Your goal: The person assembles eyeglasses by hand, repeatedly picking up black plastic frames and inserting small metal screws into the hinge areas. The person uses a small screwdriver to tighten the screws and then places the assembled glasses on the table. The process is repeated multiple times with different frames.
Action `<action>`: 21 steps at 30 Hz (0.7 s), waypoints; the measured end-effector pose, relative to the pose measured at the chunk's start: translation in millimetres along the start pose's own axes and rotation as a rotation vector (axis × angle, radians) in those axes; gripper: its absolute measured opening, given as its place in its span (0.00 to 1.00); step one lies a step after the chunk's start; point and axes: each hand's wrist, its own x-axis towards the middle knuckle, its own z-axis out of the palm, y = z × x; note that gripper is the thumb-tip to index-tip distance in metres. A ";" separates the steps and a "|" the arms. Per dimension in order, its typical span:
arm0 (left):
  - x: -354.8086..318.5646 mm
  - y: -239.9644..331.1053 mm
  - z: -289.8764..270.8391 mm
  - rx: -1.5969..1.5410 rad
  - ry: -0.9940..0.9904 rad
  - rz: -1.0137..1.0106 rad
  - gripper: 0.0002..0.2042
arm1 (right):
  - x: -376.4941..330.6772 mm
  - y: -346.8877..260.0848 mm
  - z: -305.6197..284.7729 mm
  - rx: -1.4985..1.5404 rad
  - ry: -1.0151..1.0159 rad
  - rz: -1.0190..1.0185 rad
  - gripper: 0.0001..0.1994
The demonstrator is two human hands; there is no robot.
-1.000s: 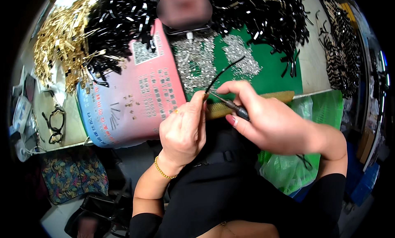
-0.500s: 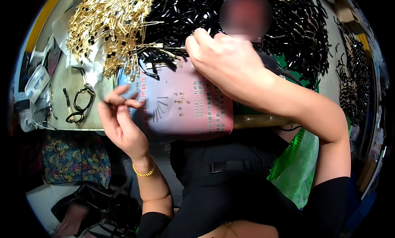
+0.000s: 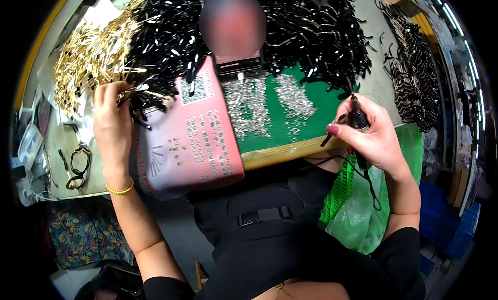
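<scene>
My left hand (image 3: 111,126) is at the left side of the table, fingers curled beside the edge of a heap of thin gold metal strips (image 3: 85,61). Its fingertips are partly hidden, so what they pinch is unclear. On the right, my right hand (image 3: 376,136) is closed around a black pen-shaped corded tool (image 3: 358,116), held upright. A short, thin black strip (image 3: 327,139) sticks out by its red-nailed thumb. Between my hands lies a pink and blue printed sheet (image 3: 215,139), with several small gold bits and thin grey pins on it.
Glossy black strips (image 3: 321,40) are heaped at the back, around a phone (image 3: 238,70) with a blurred screen. Silvery small parts (image 3: 246,108) lie on a green mat (image 3: 264,136). Black spectacle frames (image 3: 79,165) rest at left, and a green plastic bag (image 3: 358,222) hangs at right.
My right hand has drawn back to the right from above the sheet and now holds the corded tool. My left hand has moved up to the gold strips. The whole view has shifted.
</scene>
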 end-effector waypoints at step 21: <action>-33.1 -16.4 2.4 -0.935 0.134 -0.665 0.11 | -6.7 62.8 28.4 0.393 -0.008 0.170 0.04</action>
